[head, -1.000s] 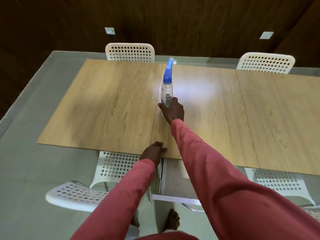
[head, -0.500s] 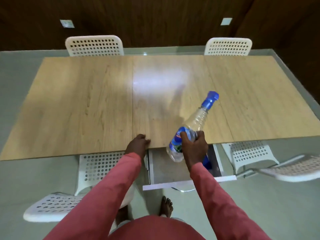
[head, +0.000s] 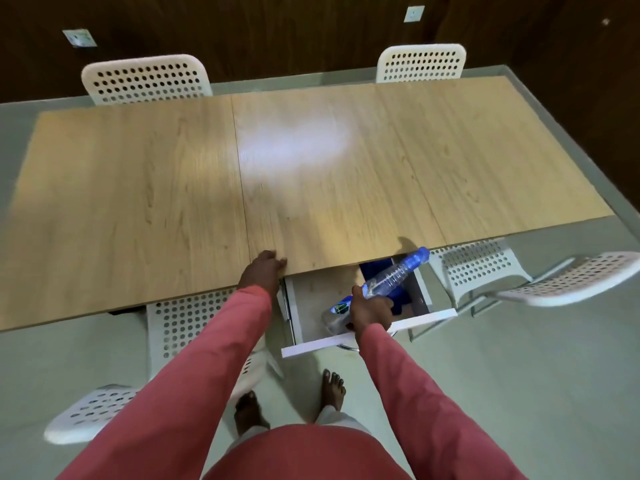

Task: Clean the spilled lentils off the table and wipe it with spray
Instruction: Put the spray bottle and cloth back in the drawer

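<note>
Left hand (head: 264, 271) rests on the near edge of the tabletop (head: 138, 202), fingers curled over the rim, grasping nothing else. No lentils visible – cleaning looks done, stowing in hand. Right hand (head: 369, 311) clenched on spray bottle (head: 388, 280), tilted over open drawer (head: 346, 339). Next: lower it in, release – blue item inside may crowd it. White chair (head: 485, 268) just beside.

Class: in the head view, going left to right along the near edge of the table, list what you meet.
Left hand resting on the table edge → open drawer → right hand holding the spray bottle → white chair.
</note>
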